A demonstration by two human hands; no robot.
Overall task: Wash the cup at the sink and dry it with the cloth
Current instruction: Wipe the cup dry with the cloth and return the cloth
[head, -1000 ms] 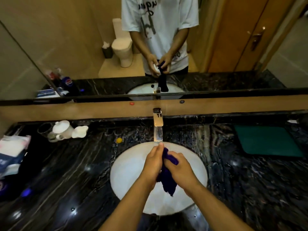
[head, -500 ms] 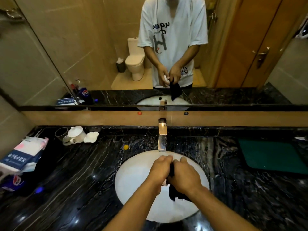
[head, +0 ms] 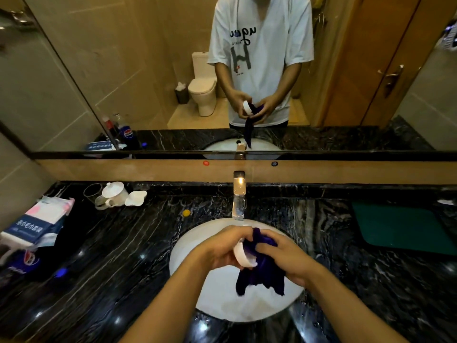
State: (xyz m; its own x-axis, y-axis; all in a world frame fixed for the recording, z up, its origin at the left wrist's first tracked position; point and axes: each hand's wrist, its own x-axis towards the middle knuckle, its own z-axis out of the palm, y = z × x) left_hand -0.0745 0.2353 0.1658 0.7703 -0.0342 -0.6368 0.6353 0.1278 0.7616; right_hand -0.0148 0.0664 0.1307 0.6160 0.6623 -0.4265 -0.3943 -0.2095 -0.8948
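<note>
Over the white sink (head: 197, 246) my left hand (head: 217, 251) grips a small white cup (head: 241, 254), tilted with its mouth toward my right hand. My right hand (head: 284, 253) holds a dark purple cloth (head: 262, 273) and presses part of it into the cup's mouth. The rest of the cloth hangs down into the basin. A chrome tap (head: 239, 194) stands behind the sink; no water is visible running from it.
A black marble counter (head: 123, 256) surrounds the sink. At the back left sit a white lidded cup (head: 115, 194), a glass (head: 92, 193) and a small white dish (head: 136, 198). A tissue pack (head: 37, 224) lies far left, a green mat (head: 400, 226) right. A mirror (head: 148, 70) reflects me.
The cup has become visible as my left hand turned it, and my right hand pushed the cloth into its mouth. The view has also tilted upward.
</note>
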